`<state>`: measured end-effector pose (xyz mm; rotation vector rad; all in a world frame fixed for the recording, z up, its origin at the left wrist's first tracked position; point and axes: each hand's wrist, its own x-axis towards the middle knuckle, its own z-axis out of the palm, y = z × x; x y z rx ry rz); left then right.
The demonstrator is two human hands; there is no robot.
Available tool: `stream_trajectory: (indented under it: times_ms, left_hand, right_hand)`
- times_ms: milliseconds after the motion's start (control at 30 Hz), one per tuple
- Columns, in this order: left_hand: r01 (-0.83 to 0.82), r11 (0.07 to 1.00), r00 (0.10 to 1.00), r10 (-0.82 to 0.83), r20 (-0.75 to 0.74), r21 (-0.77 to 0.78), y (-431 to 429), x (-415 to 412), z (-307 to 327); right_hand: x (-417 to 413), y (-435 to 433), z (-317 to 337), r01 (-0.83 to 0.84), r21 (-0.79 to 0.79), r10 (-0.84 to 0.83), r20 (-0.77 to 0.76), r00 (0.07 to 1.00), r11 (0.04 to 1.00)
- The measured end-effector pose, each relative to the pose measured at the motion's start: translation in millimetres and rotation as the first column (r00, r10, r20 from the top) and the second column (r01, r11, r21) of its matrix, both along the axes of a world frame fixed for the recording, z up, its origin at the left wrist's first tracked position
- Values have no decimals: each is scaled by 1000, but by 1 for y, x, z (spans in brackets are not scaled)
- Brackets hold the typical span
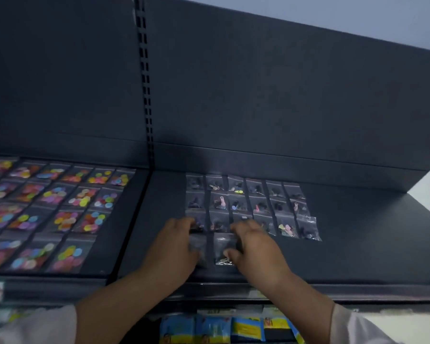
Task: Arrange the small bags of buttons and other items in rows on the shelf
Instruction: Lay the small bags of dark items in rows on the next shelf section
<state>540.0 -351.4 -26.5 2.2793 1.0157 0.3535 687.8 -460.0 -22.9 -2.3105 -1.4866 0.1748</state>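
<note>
On a dark grey metal shelf [358, 249], left hand [176, 242] fingers curl around a blurred clear plastic bag [197, 252]; right hand [256, 247] pinches a clear bag of silver metal pieces [224, 247], near rows of small clear bags [246, 199].

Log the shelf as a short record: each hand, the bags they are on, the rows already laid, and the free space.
left hand: on a blurred bag at the front; grip unclear
right hand: thumb and fingers seem to pinch the clear bag, beside the blurred one
dark-item bags: three laid rows behind the hands
button bags: rows of colourful ones on the left shelf section
free space: bare shelf to the right of the rows
</note>
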Motion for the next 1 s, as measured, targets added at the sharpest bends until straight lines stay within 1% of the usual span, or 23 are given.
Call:
stream_trajectory:
  times_ms: [100,167,300,400,567,1000]
  left_hand:
    - [76,973,997,-77,-7,217,-3,-9,-3]
    - [150,950,989,-147,-34,274,-2,-13,-7]
    - [288,907,957,-259,-132,307,0,-13,-20]
    - [337,892,939,-294,-178,302,4,-12,-29]
    - [370,886,924,-318,-214,282,8,-10,-33]
    - [369,883,926,-324,-193,289,7,-11,-31]
  right_hand:
    - [5,-5,-9,-167,38,163,80,983,985]
    - [8,-7,-13,-251,4,250,107,962,968]
    - [10,-6,-17,-318,-29,319,81,944,948]
    - [9,-5,-17,-342,-44,345,70,936,939]
    - [8,-5,-17,-358,-19,359,56,932,933]
    - [7,-4,-22,-348,-9,348,49,936,937]
